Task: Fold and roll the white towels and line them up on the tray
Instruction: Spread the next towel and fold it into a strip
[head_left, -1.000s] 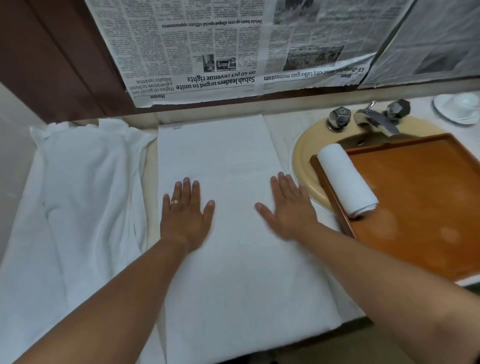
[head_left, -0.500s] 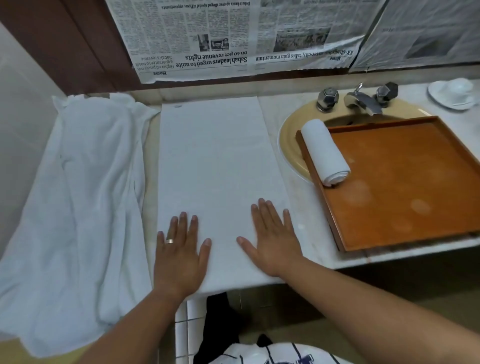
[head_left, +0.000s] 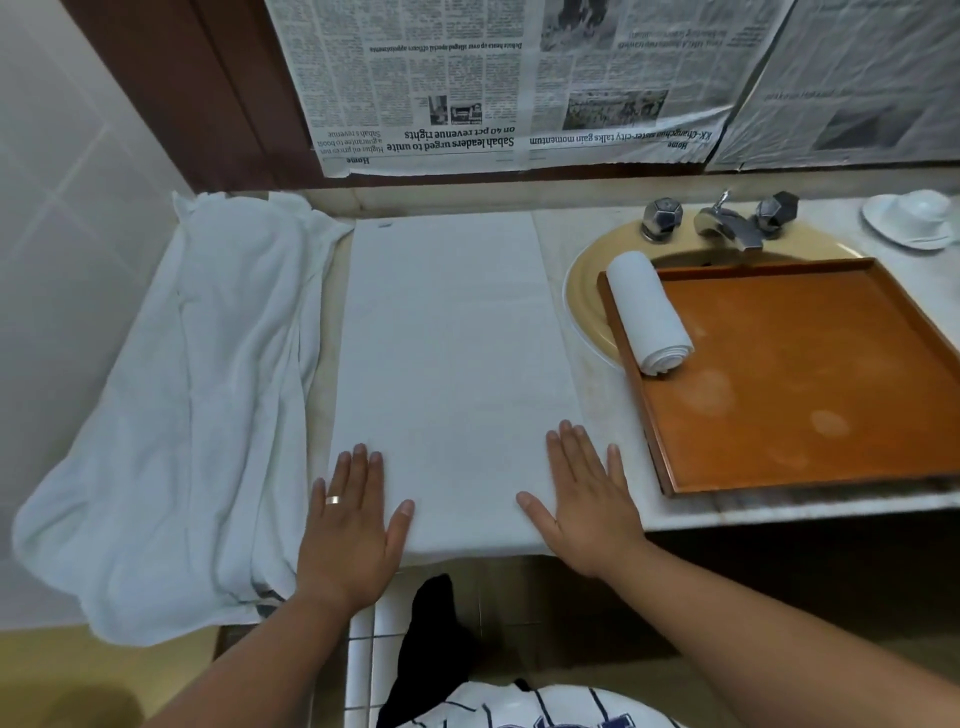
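A white towel (head_left: 447, 358) lies folded into a long flat strip on the counter, running from the back wall to the front edge. My left hand (head_left: 350, 530) rests flat on its near left corner, fingers straight. My right hand (head_left: 584, 499) presses flat on its near right corner. One rolled white towel (head_left: 647, 312) lies along the left side of the brown wooden tray (head_left: 810, 384), which sits over the sink. A heap of loose white towels (head_left: 187, 410) covers the counter's left end and hangs over the front edge.
A yellow sink (head_left: 584, 296) with chrome taps (head_left: 727, 223) lies under the tray's far left corner. A white cup on a saucer (head_left: 909, 218) stands at the back right. Newspaper (head_left: 509, 83) covers the wall behind. The counter's front edge (head_left: 779, 512) runs just below my hands.
Both hands have slid along the folded towel from its middle to its near end at the counter's edge, staying flat. The towel lies smoother.
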